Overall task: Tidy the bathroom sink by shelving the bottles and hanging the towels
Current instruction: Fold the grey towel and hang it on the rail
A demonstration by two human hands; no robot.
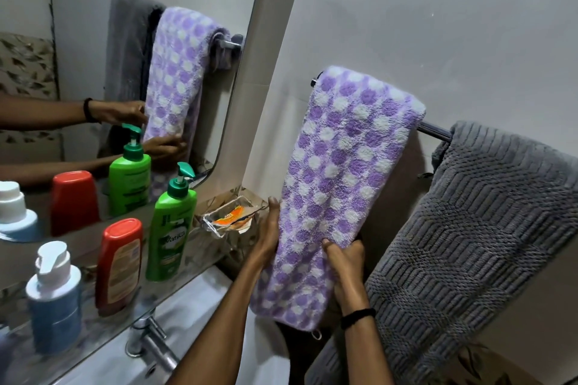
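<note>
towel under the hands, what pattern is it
Purple and white dots on the towel, clearest in the head view.

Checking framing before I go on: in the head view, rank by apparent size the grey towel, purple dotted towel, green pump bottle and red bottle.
1. grey towel, partly cropped
2. purple dotted towel
3. green pump bottle
4. red bottle

The towels look close; the grey one is nearer the camera.

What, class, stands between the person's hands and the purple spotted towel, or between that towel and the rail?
Nothing visible. The purple spotted towel already hangs over the rail, beside the grey towel. The left hand touches its left edge and the right hand grips its lower right edge.
</note>
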